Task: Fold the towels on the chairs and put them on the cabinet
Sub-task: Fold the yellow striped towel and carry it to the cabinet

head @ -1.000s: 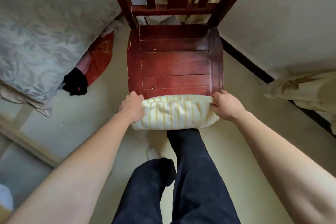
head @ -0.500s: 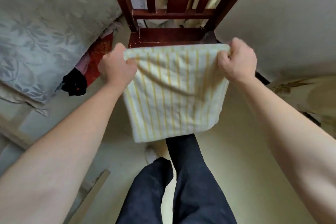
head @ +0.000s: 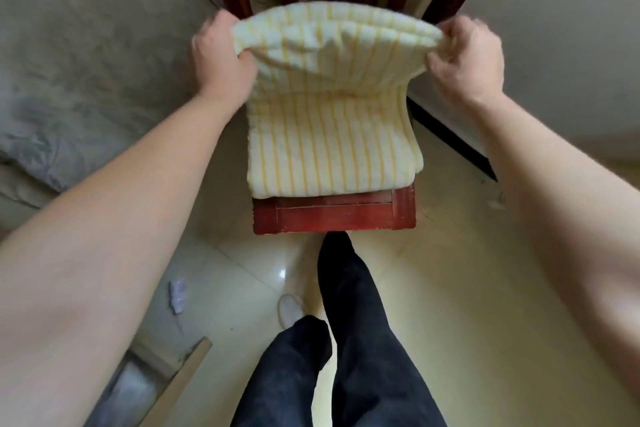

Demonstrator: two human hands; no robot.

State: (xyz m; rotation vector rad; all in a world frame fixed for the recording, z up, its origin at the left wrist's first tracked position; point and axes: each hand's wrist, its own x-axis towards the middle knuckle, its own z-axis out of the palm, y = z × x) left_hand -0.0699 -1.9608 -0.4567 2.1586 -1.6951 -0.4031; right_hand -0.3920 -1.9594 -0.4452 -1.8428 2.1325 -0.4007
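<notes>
Both hands hold the far edge of a cream towel (head: 332, 135) with yellow stripes. The left hand (head: 221, 55) grips its left corner with curled fingers, and the right hand (head: 465, 59) pinches the right corner. The lifted edge curls over near the chair back, while the towel's lower part lies on the red wooden chair (head: 334, 217) seat.

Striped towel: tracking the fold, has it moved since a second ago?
Yes. The striped towel hung off the front edge of the chair seat; now it lies on the seat, far end gripped by the left hand and right hand.
</notes>
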